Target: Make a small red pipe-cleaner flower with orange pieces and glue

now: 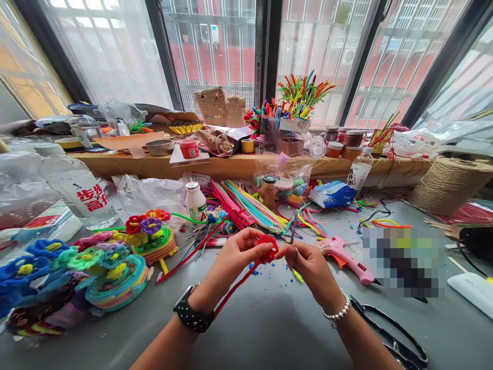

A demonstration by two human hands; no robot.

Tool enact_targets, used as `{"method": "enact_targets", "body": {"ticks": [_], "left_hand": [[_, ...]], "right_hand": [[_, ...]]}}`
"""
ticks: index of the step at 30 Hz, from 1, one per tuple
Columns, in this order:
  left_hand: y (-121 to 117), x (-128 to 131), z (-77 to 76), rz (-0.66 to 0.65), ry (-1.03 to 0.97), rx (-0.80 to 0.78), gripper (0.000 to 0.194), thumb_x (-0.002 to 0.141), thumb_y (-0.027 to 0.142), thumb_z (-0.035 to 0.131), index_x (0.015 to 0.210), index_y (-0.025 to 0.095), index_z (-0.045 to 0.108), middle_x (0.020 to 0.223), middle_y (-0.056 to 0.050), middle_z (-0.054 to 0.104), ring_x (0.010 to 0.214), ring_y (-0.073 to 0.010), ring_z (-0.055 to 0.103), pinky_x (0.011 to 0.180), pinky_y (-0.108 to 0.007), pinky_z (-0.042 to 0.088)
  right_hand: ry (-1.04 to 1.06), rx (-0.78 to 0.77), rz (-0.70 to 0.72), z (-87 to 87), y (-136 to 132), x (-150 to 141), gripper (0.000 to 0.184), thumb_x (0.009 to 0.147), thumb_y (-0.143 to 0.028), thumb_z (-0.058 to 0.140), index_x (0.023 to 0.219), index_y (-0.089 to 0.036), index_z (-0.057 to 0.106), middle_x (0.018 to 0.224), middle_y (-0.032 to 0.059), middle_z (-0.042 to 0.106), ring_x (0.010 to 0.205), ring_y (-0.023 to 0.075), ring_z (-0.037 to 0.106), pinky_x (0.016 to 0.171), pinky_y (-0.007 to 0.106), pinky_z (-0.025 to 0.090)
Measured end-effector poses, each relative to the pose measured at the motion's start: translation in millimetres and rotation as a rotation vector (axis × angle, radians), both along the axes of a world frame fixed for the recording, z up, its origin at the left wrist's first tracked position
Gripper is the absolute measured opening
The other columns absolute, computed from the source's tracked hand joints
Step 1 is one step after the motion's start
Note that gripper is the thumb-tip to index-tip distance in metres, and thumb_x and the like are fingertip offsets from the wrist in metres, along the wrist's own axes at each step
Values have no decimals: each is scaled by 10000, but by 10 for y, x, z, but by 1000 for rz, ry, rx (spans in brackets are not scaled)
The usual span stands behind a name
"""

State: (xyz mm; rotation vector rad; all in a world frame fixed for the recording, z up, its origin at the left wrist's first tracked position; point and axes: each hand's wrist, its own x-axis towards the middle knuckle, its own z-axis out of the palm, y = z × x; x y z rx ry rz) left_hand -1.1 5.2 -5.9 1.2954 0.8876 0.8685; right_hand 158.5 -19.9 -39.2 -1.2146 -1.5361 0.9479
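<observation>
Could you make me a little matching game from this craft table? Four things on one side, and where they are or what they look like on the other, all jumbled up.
1. Red flower
2. Small scissors
3. Glue gun
4. Watch strap

A. Black with white dots
B. Held in the right hand
C. Pink, lying on the table
D. Held in the left hand

Right pairs: 1-D, 2-B, 3-C, 4-A
</observation>
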Motion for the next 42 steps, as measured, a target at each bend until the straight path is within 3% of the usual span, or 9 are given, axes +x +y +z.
{"method": "enact_targets", "body": {"ticks": [8, 12, 15, 17, 20, 27, 31, 36, 42], "left_hand": [[21, 19, -108, -138, 102, 80, 287, 640, 304, 625, 787, 178, 414, 545, 17, 596, 539, -136, 568, 518, -250, 417], [-50, 10, -19, 125, 223, 420, 220, 631, 295, 633, 766, 172, 510, 765, -38, 618, 726, -160, 565, 660, -274, 424], [-136, 24, 35, 247, 221, 573, 141, 711, 311, 541, 681, 174, 564, 729, -41, 609, 729, -162, 549, 699, -268, 408], [-171, 59, 21, 47, 231, 485, 283, 761, 349, 453, 593, 169, 592, 635, -42, 609, 652, -154, 547, 656, -257, 406], [-154, 132, -62, -347, 203, 155, 370, 775, 405, 393, 607, 157, 610, 595, -51, 620, 551, -138, 539, 515, -230, 393], [-61, 149, -88, 9, -18, 75, 238, 676, 331, 576, 816, 145, 629, 775, -60, 626, 698, -148, 544, 569, -217, 401], [-71, 125, -48, 57, -28, 20, 211, 663, 299, 599, 787, 136, 654, 750, -57, 641, 703, -146, 530, 642, -236, 398], [-63, 106, -70, -46, -48, -38, 227, 670, 295, 593, 803, 124, 662, 751, -67, 642, 701, -149, 529, 633, -238, 397], [-62, 103, -85, 77, 8, 33, 189, 637, 295, 622, 709, 126, 667, 655, -49, 625, 618, -133, 506, 564, -224, 386]], "right_hand": [[-46, 5, 93, 4, 2, -7, 390, 748, -487, 443, 554, -149, 465, 521, -29, 364, 497, 88, 322, 463, 206, 267], [-64, 65, -121, -42, 12, -21, 362, 761, -449, 451, 581, -138, 494, 537, -23, 387, 513, 90, 331, 473, 210, 280], [-32, 103, -276, -59, 9, -26, 351, 774, -435, 442, 594, -138, 494, 540, -22, 386, 510, 88, 322, 467, 212, 283], [-3, 130, -343, -52, -5, -32, 343, 770, -429, 450, 579, -146, 471, 532, -24, 385, 502, 87, 317, 455, 212, 282], [44, 174, -376, -27, -36, -57, 318, 775, -411, 452, 587, -155, 465, 541, -15, 426, 512, 96, 360, 468, 216, 314], [61, 206, -223, -1, -77, -121, 257, 767, -370, 481, 636, -150, 509, 583, -2, 459, 529, 103, 393, 485, 220, 336], [-3, 203, -219, -8, -68, -107, 290, 764, -379, 477, 584, -153, 471, 551, -16, 390, 511, 96, 341, 468, 219, 313], [-18, 184, -202, -30, -59, -105, 296, 769, -381, 473, 581, -153, 462, 550, -17, 377, 513, 91, 328, 459, 212, 310], [31, 152, -213, -34, -92, -162, 319, 773, -397, 458, 569, -152, 451, 524, -29, 341, 490, 83, 298, 439, 212, 279]]}}
